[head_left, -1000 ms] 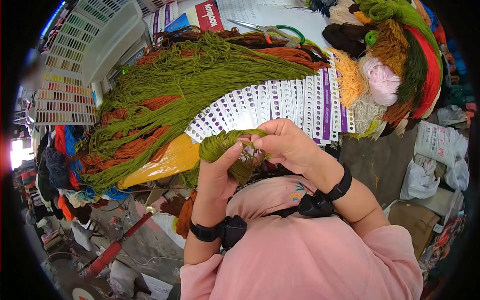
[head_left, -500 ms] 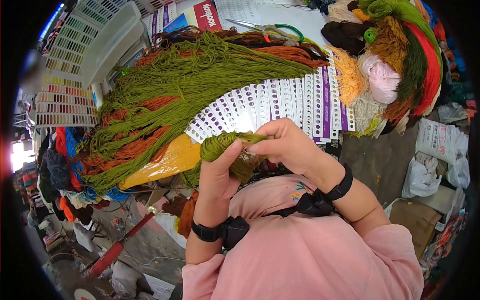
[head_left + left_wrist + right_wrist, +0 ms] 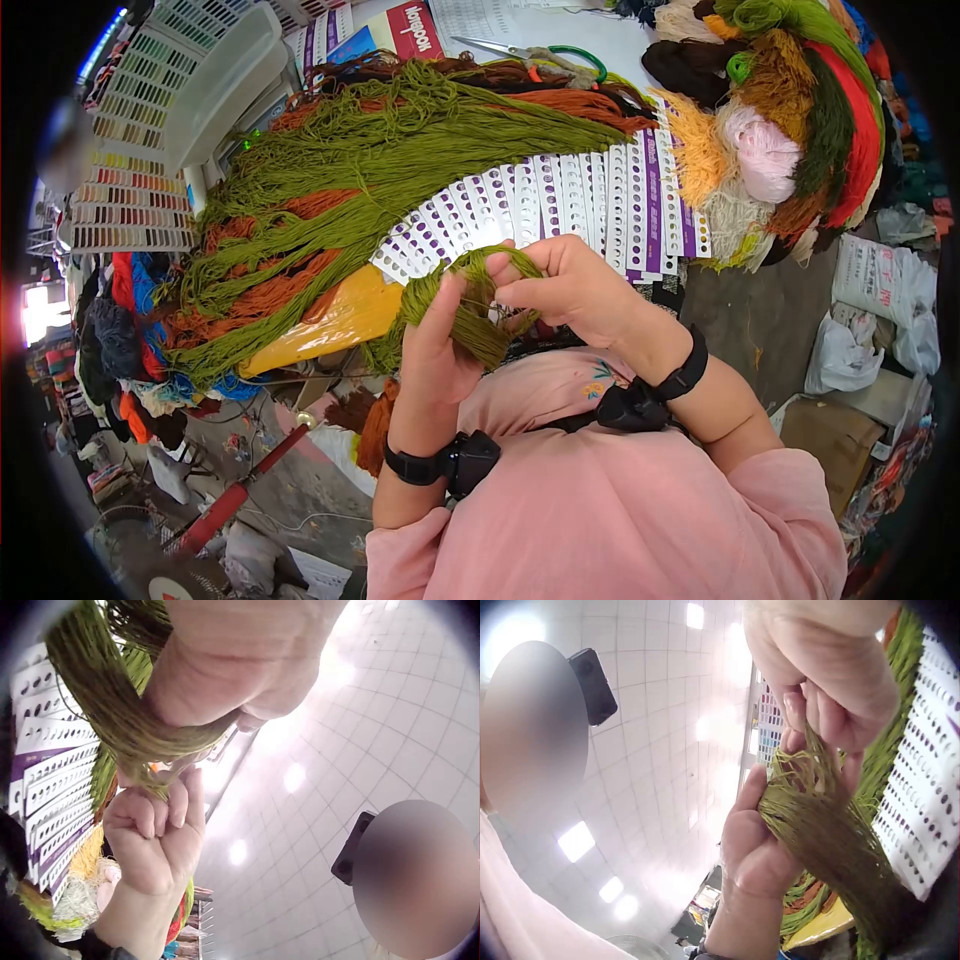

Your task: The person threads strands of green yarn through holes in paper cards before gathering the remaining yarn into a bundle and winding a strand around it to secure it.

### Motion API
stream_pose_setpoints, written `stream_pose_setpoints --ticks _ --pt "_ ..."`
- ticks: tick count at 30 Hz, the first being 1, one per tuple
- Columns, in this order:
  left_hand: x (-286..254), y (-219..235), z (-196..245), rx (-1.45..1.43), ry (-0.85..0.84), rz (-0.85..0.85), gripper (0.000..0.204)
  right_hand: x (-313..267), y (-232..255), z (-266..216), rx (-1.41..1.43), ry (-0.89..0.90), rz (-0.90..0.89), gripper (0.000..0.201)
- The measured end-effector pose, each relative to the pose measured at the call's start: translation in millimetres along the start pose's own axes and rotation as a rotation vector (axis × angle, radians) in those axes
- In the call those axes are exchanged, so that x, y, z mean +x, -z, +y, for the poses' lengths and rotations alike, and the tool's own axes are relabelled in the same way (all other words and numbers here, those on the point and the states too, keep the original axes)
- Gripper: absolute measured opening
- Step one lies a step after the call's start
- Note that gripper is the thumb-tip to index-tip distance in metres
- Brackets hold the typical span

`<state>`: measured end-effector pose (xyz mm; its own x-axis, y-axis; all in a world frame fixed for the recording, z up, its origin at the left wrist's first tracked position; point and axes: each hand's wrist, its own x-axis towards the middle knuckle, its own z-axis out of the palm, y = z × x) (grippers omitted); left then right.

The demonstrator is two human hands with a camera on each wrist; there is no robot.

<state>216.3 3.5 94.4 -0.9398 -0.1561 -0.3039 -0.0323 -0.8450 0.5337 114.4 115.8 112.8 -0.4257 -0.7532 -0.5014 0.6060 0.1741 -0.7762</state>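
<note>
A skein of olive-green thread (image 3: 478, 335) is draped around my left hand (image 3: 436, 360), which grips it with the thumb upright along its near side. My right hand (image 3: 585, 295) pinches a few strands at the skein's right end between thumb and forefinger. In the right wrist view the thick bundle (image 3: 840, 847) hangs across the left palm, and thin loose strands (image 3: 799, 765) run up to the right fingers. From the left wrist, the right hand (image 3: 154, 840) appears below the loop with its other fingers curled in.
More olive-green hanks (image 3: 430, 150) lie over rust-orange ones (image 3: 310, 275) on the table. Punched white-and-purple cards (image 3: 540, 205) fan out before the hands, beside a yellow plastic packet (image 3: 330, 320). Scissors (image 3: 490, 47) and a red notebook (image 3: 410, 30) lie behind; coloured yarn bundles (image 3: 765, 155) sit right.
The left thumb has lifted from the strands and stands more upright. Between the hands the thread has spread into a rounder loop, with the right hand still pinching its end.
</note>
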Motion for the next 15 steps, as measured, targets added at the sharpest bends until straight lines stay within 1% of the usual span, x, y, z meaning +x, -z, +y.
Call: stream_pose_setpoints --ticks 3,5,8,11,15 --pt "0 0 -1 0.000 0.007 -0.001 0.045 -3 -6 -4 -0.047 -0.004 0.046 0.010" --pt "0 2 -1 -0.006 0.000 -0.013 0.043 0 -1 1 -0.004 -0.010 0.032 0.009" --pt "-1 2 2 -0.032 0.016 -0.007 0.033 1 1 3 0.088 -0.021 0.013 0.009" --pt "-1 0 0 0.118 -0.052 -0.015 0.028 1 5 2 0.198 -0.042 -0.039 0.009" --pt "-1 -3 -2 0.011 -0.039 0.134 0.022 1 8 2 0.279 -0.042 -0.086 0.010"
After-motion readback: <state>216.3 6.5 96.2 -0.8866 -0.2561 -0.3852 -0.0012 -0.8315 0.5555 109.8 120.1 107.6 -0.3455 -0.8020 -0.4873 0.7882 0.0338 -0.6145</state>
